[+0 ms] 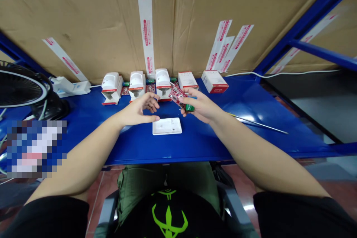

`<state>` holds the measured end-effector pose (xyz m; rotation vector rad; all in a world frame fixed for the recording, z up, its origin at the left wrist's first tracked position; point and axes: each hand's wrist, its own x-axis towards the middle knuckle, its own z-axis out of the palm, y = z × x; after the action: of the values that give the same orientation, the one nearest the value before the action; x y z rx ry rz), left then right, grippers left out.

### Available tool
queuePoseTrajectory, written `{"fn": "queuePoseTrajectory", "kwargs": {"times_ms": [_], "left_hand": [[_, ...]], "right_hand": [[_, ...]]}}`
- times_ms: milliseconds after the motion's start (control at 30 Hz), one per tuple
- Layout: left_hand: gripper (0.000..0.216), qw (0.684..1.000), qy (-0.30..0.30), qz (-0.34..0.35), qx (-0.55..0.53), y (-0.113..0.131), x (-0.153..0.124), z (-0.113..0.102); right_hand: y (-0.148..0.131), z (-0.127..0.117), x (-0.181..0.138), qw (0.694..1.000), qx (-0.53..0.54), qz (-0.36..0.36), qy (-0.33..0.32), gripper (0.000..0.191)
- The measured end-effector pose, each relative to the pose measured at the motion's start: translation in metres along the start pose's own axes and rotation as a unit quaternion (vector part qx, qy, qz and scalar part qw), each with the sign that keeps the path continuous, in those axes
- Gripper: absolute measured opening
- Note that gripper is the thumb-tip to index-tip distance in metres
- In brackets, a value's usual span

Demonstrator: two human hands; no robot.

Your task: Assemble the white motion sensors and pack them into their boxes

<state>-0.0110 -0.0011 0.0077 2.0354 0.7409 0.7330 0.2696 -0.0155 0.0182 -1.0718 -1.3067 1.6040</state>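
My right hand (202, 106) is closed round a red circuit board (176, 95), which it holds tilted above the table. A green battery-like cylinder (190, 108) shows under the fingers of that hand. Something slim and blue (192, 97) also lies in its grip, and a thin metal tip sticks out past the board; they may be one screwdriver. My left hand (142, 109) is empty, with fingers curved and apart. Its thumb reaches to the corner of a shallow white plastic housing half (167, 126) lying on the table; I cannot tell whether they touch.
Along the back stand white domed sensor housings (136, 79) on opened boxes, with red boards between them. Two closed boxes (214, 81) are to their right. A long metal rod (259, 123) lies at right. A black fan (23, 85) and a white power strip (71, 87) stand left.
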Motion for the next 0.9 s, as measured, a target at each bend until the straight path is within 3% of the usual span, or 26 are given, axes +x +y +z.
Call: {"fn": "queuePoseTrajectory", "kwargs": {"times_ms": [267,333,433,667,900], "left_hand": [[0.063,0.983,0.028,-0.003,-0.184,-0.004,0.005,0.011],[0.058,0.978,0.031,-0.009,-0.205,-0.002,0.006,0.014],[0.051,0.976,0.029,-0.031,-0.213,0.000,0.008,0.014],[0.042,0.971,0.051,-0.053,-0.227,-0.002,0.007,0.005],[0.035,0.974,0.083,-0.062,-0.203,-0.003,0.007,0.001]], "right_hand": [[0.017,0.007,0.000,0.974,-0.159,-0.157,-0.048,0.039],[0.018,0.008,-0.001,0.967,-0.180,-0.168,-0.062,0.036],[0.018,0.009,0.000,0.974,-0.155,-0.150,-0.073,0.037],[0.014,0.004,0.006,0.995,0.012,-0.066,-0.068,0.042],[0.010,0.005,0.007,0.998,0.034,-0.029,-0.045,0.046]]}}
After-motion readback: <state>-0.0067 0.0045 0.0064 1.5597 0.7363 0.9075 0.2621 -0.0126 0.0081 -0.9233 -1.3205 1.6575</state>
